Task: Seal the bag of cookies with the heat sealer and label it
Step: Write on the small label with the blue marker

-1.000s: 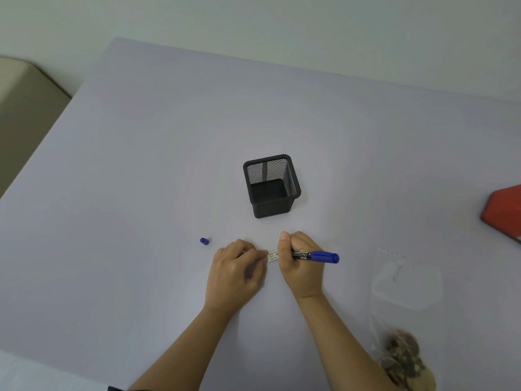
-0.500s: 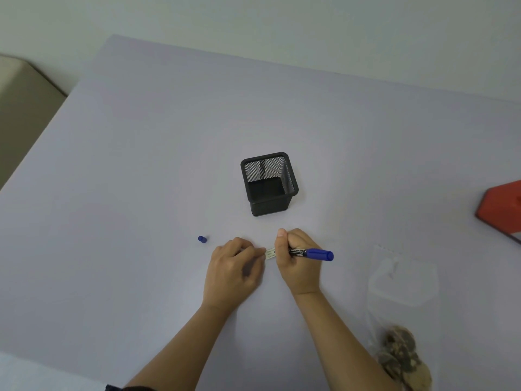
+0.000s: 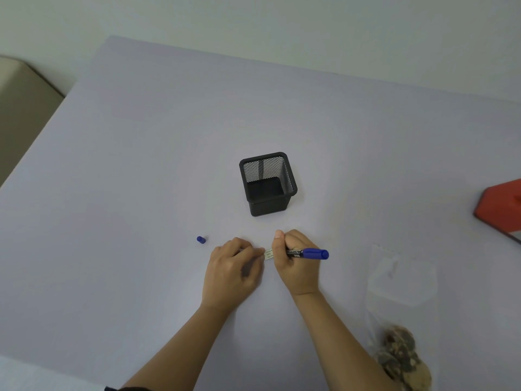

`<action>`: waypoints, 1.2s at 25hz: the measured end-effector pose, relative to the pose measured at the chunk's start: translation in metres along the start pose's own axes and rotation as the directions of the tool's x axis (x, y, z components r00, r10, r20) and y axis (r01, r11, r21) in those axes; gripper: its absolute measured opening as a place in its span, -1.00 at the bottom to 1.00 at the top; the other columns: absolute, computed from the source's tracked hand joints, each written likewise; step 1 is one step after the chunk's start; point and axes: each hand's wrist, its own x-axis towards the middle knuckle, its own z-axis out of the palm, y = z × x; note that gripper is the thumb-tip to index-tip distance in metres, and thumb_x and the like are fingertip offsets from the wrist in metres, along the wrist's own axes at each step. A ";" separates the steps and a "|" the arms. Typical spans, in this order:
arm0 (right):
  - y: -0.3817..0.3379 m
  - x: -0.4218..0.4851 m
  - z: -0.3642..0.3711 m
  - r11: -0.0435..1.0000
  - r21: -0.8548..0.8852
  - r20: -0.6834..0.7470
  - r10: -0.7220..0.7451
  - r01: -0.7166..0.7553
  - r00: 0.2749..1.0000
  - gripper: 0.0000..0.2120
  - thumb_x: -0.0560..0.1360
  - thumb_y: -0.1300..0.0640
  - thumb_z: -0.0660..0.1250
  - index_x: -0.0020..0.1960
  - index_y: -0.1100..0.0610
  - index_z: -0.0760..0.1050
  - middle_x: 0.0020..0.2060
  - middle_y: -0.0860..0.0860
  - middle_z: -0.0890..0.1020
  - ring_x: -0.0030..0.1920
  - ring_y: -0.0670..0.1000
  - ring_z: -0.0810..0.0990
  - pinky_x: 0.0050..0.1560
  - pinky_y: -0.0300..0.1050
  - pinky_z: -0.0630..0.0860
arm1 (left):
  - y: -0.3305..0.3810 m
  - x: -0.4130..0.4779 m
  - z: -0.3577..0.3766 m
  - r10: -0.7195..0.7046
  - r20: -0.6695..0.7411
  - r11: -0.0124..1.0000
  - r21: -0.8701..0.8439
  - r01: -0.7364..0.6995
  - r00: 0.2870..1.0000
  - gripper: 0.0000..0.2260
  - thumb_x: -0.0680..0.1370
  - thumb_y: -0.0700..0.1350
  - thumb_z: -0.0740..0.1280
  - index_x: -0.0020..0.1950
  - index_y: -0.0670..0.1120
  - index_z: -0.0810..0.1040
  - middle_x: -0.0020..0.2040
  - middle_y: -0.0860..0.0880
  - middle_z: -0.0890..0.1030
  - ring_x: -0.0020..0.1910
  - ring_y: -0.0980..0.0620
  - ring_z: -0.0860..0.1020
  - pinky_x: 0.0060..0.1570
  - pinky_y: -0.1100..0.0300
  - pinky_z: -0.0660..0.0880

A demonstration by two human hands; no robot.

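Little has moved: the left hand [image 3: 234, 269] still holds the label [image 3: 268, 254], the right hand [image 3: 296, 266] grips the marker [image 3: 310, 253], and the cookie bag [image 3: 400, 306] beside it awaits labelling.

Table [image 3: 141, 165]: lilac top, fills most of the frame.
Holder [image 3: 267, 183]: black mesh, square, upright at centre.
Cap [image 3: 200, 239]: blue, lies alone, just left of the left hand.
Label [image 3: 268, 254]: small white strip with printed lines, flat on the table between the hands, lower centre.
Left hand [image 3: 231, 269]: fingers bent, holds the label's left end.
Right hand [image 3: 296, 263]: grips the marker [image 3: 307, 253]; tip hidden by the fist at the label's right end, blue rear points right.
Bag [image 3: 400, 286]: clear, flat, lower right; cookies [image 3: 400, 359] at its near end.
Red unit [image 3: 501, 207]: cut off by the right edge.
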 end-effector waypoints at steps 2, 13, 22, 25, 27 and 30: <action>0.001 0.000 0.001 1.000 -0.005 -0.010 0.010 -0.010 1.000 -0.60 0.51 0.17 0.19 -0.48 0.23 0.26 -0.57 0.08 0.36 -0.47 -0.06 0.26 -0.44 -0.42 0.21 | -0.001 0.000 0.000 -0.002 0.000 1.000 0.002 0.002 1.000 -0.85 0.45 -0.06 0.32 -0.12 -0.05 0.67 -0.24 0.01 0.55 -0.32 0.07 0.47 -0.27 0.26 0.30; -0.003 0.001 0.000 1.000 0.002 -0.036 -0.004 0.004 0.999 -0.60 0.50 0.20 0.20 -0.49 0.22 0.24 -0.58 0.08 0.34 -0.46 -0.11 0.21 -0.42 -0.48 0.17 | -0.001 -0.001 0.001 0.005 -0.012 1.000 -0.002 -0.005 1.000 -0.86 0.44 -0.06 0.32 -0.13 -0.05 0.67 -0.24 0.02 0.55 -0.32 0.09 0.46 -0.29 0.23 0.34; -0.002 0.001 0.000 1.000 0.006 -0.044 -0.008 0.008 0.999 -0.62 0.49 0.20 0.20 -0.48 0.21 0.26 -0.58 0.07 0.34 -0.46 -0.14 0.23 -0.39 -0.54 0.19 | -0.003 -0.002 0.002 0.011 0.006 1.000 -0.009 -0.011 1.000 -0.87 0.44 -0.08 0.35 -0.11 -0.05 0.67 -0.23 0.02 0.55 -0.31 0.07 0.49 -0.32 0.15 0.42; 0.000 0.001 0.000 1.000 0.003 -0.043 -0.002 0.003 0.999 -0.61 0.50 0.19 0.20 -0.48 0.24 0.28 -0.58 0.09 0.36 -0.46 -0.13 0.24 -0.39 -0.55 0.21 | -0.003 -0.001 0.002 0.013 0.010 1.000 -0.005 -0.013 1.000 -0.87 0.45 -0.07 0.34 -0.11 -0.05 0.67 -0.23 0.02 0.55 -0.31 0.07 0.49 -0.33 0.14 0.43; 0.000 0.000 0.000 1.000 -0.003 -0.043 -0.005 0.005 0.999 -0.60 0.51 0.17 0.21 -0.48 0.25 0.28 -0.58 0.09 0.36 -0.46 -0.12 0.25 -0.39 -0.54 0.21 | -0.003 -0.001 0.003 0.012 0.008 1.000 -0.005 -0.012 1.000 -0.87 0.45 -0.07 0.34 -0.11 -0.05 0.67 -0.23 0.02 0.55 -0.32 0.06 0.49 -0.34 0.13 0.42; -0.001 0.001 -0.001 1.000 -0.004 -0.053 -0.007 0.007 0.999 -0.60 0.51 0.18 0.20 -0.49 0.23 0.27 -0.59 0.09 0.35 -0.46 -0.13 0.23 -0.39 -0.55 0.20 | -0.003 -0.001 0.003 0.012 0.002 1.000 -0.003 -0.012 1.000 -0.87 0.45 -0.07 0.34 -0.12 -0.05 0.67 -0.23 0.02 0.55 -0.32 0.06 0.49 -0.34 0.13 0.43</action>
